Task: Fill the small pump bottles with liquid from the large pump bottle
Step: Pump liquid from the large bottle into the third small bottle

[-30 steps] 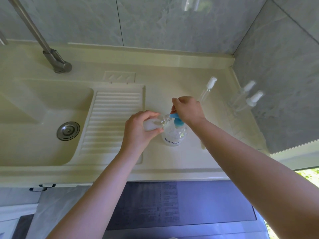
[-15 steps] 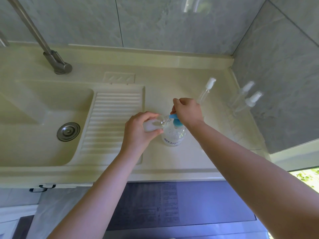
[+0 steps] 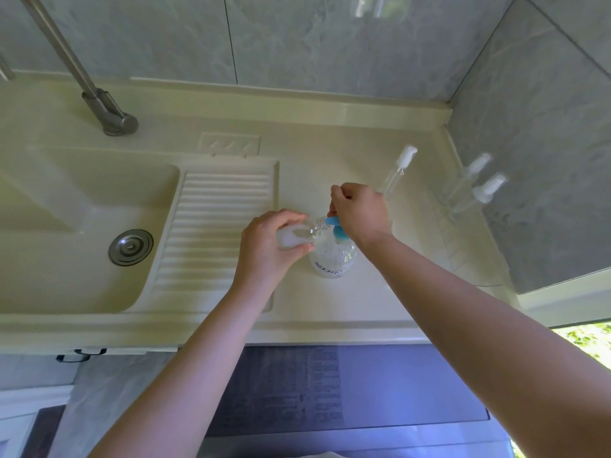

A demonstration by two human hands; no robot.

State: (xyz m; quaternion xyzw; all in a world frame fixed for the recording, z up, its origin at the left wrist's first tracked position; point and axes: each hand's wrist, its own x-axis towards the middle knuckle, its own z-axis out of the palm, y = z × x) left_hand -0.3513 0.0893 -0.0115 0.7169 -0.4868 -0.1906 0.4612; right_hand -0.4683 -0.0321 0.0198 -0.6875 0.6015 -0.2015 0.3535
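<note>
Right of the ribbed drainboard (image 3: pixel 218 233), the left hand (image 3: pixel 264 249) grips a small bottle (image 3: pixel 297 234), tilted, mouth at the blue pump spout (image 3: pixel 331 221) of the large pump bottle (image 3: pixel 334 259). Her right hand (image 3: pixel 358 211) curls over the pump head. Three capped small bottles (image 3: pixel 398 170) farther right look empty, I think.

Blue print on the large pump bottle (image 3: pixel 334 257), too blurred to read.
</note>
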